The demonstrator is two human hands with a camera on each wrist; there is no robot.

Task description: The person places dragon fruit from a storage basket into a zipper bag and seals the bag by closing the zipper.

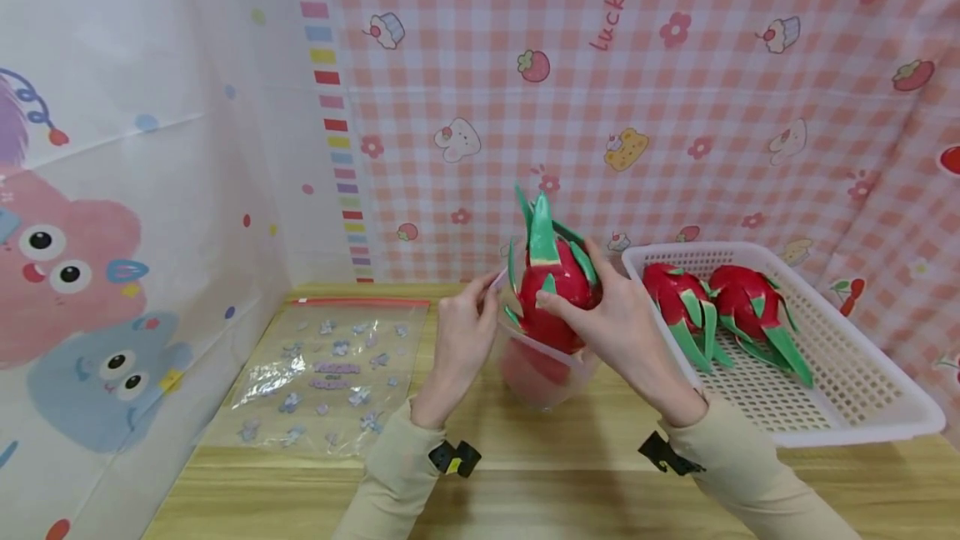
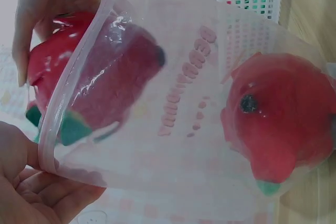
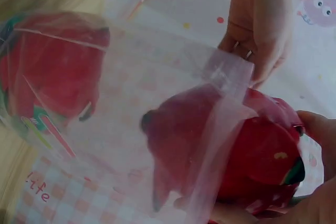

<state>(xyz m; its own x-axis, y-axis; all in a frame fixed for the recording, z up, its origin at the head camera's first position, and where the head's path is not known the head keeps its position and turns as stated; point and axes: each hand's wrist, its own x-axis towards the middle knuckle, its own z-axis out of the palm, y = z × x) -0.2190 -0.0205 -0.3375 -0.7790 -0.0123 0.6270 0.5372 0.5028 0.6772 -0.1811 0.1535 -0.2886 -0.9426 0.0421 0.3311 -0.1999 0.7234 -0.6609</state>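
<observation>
In the head view my left hand [image 1: 480,297] pinches the rim of a clear zip bag [image 1: 545,373] that stands open on the table. My right hand [image 1: 594,297] grips a red dragon fruit [image 1: 557,280] with green scales, half inside the bag's mouth. A second dragon fruit [image 1: 531,372] lies at the bag's bottom. The left wrist view shows the bag's rim [image 2: 68,103], the entering fruit [image 2: 100,82] and the lower fruit [image 2: 286,124]. In the right wrist view the left hand [image 3: 260,30] holds the rim above the held fruit [image 3: 257,156].
A white plastic basket [image 1: 847,390] stands on the right with two more dragon fruits [image 1: 678,302] [image 1: 750,300] in it. A flat zip bag with printed figures [image 1: 330,369] lies on the wooden table [image 1: 540,473] at the left. Patterned curtains close in the back and sides.
</observation>
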